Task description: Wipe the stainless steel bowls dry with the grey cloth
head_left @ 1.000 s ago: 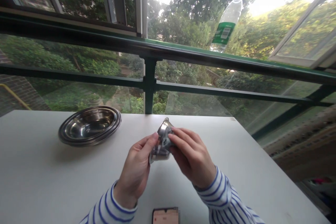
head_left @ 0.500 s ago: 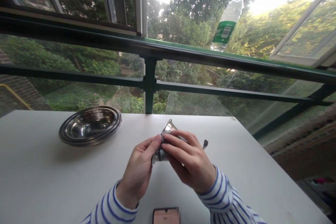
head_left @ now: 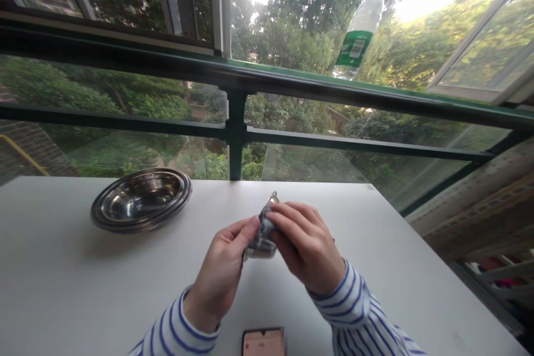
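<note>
Stainless steel is the material of the item in hand: a small, tilted vessel (head_left: 262, 239), partly hidden by the fingers and held near the middle of the white surface (head_left: 62, 256). The left hand (head_left: 221, 272) and right hand (head_left: 304, 245) are brought close together, each grip clamped on the vessel from opposite sides. This opposed hold appears suited to securing smooth metal against slipping. The vessel appears raised above the surface, although its exact clearance cannot be determined.

A stack of steel bowls (head_left: 142, 200) rests well apart to the left, outside the space occupied by the hands. A smartphone (head_left: 263, 342) lies at the near edge, below the hands and between the blue-striped sleeves (head_left: 354, 311). Beyond the far edge runs a dark green railing (head_left: 236, 133). Above it, a tilted plastic bottle with a green label (head_left: 359, 28) shows against the trees.
</note>
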`<state>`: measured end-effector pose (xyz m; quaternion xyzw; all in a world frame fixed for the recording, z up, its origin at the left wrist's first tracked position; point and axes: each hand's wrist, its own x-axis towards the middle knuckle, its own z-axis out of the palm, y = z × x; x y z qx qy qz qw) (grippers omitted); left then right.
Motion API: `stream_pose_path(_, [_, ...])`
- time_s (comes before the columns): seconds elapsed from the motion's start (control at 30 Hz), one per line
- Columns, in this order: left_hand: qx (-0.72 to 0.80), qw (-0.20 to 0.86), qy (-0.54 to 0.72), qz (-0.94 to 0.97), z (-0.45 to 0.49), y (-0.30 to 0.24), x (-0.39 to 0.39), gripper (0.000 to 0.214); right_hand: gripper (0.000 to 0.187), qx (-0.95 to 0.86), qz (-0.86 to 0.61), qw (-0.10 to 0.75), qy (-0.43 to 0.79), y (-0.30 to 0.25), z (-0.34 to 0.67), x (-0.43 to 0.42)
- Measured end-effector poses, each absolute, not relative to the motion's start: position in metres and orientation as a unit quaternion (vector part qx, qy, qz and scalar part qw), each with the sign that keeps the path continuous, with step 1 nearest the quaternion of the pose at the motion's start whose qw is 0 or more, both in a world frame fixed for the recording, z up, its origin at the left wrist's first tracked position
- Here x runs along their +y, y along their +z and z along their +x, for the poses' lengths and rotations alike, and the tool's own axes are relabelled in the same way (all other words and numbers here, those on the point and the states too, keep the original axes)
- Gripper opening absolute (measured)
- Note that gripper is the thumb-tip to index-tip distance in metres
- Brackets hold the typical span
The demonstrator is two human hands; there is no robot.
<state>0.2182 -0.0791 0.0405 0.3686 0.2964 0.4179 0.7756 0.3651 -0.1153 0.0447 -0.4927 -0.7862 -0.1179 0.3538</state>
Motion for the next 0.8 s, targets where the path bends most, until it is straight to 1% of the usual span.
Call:
stream_pose_path(0.1, [0.308,0.771,0.411,0.377,0.219,0.041,-0.081,0.024,0.029,-0.754,-0.526,0.376,-0.116,0.041,0.372,-0.111])
stream_pose_path(0.3, [0.307,0.777,0.439,0.332,0.218,0.041,-0.078,0.022,0.031,-0.83,-0.449,0.31,-0.115,0.043,0.362,-0.117])
stream_pose_path(0.43, [0.299,0.786,0.436,0.319,0.217,0.041,-0.076,0.023,0.027,-0.853,-0.419,0.289,-0.115,0.044,0.355,-0.119])
stream_pose_path(0.53, [0.311,0.781,0.436,0.322,0.217,0.042,-0.076,0.025,0.029,-0.839,-0.436,0.307,-0.109,0.041,0.359,-0.114])
stream_pose_path(0.67, [0.325,0.767,0.438,0.337,0.217,0.042,-0.077,0.026,0.031,-0.775,-0.499,0.378,-0.088,0.037,0.368,-0.109])
stream_pose_path(0.73, [0.331,0.762,0.444,0.335,0.217,0.042,-0.077,0.025,0.032,-0.781,-0.49,0.379,-0.077,0.037,0.367,-0.11])
stream_pose_path(0.8, [0.332,0.761,0.455,0.322,0.217,0.041,-0.077,0.025,0.031,-0.813,-0.454,0.357,-0.076,0.039,0.363,-0.113])
